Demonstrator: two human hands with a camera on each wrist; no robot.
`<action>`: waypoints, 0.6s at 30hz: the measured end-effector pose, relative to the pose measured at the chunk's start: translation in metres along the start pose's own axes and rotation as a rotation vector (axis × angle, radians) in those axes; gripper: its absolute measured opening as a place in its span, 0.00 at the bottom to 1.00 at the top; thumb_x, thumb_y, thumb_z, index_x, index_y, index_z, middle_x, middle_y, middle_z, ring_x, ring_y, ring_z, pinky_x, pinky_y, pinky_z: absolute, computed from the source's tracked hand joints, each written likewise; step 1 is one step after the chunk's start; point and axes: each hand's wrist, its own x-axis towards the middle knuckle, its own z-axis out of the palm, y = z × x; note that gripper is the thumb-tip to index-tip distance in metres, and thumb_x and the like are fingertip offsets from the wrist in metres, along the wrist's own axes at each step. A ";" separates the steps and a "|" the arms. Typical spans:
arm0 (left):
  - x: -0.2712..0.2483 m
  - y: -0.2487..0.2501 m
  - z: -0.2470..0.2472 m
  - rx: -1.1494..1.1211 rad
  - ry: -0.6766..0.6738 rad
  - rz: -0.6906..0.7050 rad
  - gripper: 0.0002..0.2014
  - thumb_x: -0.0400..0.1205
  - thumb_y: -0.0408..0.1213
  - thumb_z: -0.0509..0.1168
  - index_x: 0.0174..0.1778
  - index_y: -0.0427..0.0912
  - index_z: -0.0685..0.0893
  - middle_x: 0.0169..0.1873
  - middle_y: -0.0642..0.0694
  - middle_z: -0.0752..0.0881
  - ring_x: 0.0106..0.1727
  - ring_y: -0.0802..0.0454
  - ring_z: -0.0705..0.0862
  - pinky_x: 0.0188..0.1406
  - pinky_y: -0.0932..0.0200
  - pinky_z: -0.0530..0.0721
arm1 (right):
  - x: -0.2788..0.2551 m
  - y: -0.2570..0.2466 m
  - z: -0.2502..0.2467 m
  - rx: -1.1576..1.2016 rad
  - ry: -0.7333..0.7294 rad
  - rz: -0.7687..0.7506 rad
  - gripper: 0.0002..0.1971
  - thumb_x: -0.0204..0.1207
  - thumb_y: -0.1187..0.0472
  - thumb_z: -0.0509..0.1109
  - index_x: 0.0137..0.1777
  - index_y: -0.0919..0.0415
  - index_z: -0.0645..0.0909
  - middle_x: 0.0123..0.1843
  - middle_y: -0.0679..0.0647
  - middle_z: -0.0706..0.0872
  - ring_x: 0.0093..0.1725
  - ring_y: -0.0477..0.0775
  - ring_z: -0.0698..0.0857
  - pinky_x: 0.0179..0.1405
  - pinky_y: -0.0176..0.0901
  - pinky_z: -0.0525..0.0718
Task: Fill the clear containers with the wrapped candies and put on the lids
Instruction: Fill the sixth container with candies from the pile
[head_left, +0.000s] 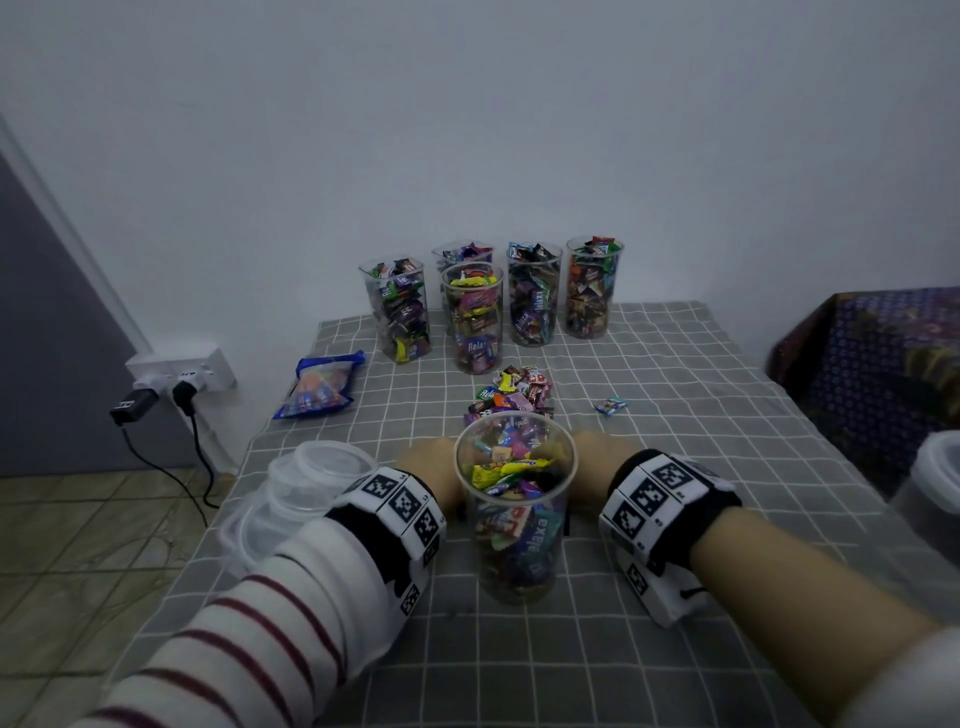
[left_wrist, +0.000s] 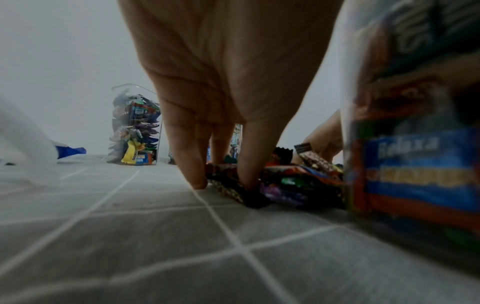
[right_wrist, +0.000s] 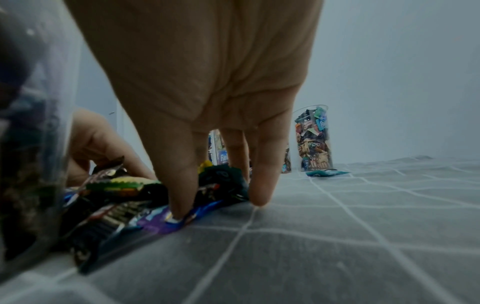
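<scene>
Wrapped candies (left_wrist: 285, 181) lie heaped between both hands, whose downward fingers (right_wrist: 182, 185) apparently gather them.

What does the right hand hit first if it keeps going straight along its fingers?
Probably the loose candy pile: the right hand points down and forward, fingertips already among the wrappers on the checked cloth. The filled containers stand beyond; depth is unclear.

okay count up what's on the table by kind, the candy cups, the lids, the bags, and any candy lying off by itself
Clear cups holding candy: 6, five at the back and one near cup
Stack of lids: 1, number of lids unclear
Blue candy bag: 1
Loose candy pile: 1
Stray candy: 1
Total: 10
</scene>
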 end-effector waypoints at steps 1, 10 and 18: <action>0.000 -0.002 -0.001 -0.030 0.026 -0.002 0.11 0.83 0.35 0.60 0.57 0.39 0.85 0.54 0.40 0.87 0.55 0.40 0.86 0.59 0.47 0.83 | -0.002 0.001 0.000 0.002 0.013 -0.005 0.13 0.79 0.58 0.65 0.62 0.57 0.79 0.60 0.60 0.83 0.58 0.61 0.83 0.58 0.52 0.83; -0.002 -0.005 -0.005 0.047 0.070 0.120 0.09 0.81 0.39 0.62 0.48 0.44 0.87 0.45 0.43 0.88 0.45 0.44 0.86 0.50 0.48 0.86 | -0.005 0.007 -0.004 0.073 0.080 -0.013 0.14 0.81 0.57 0.62 0.64 0.58 0.79 0.60 0.61 0.84 0.59 0.62 0.82 0.54 0.47 0.80; -0.008 -0.005 -0.008 0.078 0.126 0.143 0.08 0.79 0.38 0.64 0.47 0.42 0.87 0.44 0.45 0.88 0.46 0.45 0.86 0.46 0.54 0.84 | -0.011 0.016 -0.005 0.224 0.195 0.015 0.15 0.80 0.60 0.65 0.65 0.56 0.80 0.62 0.57 0.85 0.61 0.57 0.82 0.53 0.42 0.77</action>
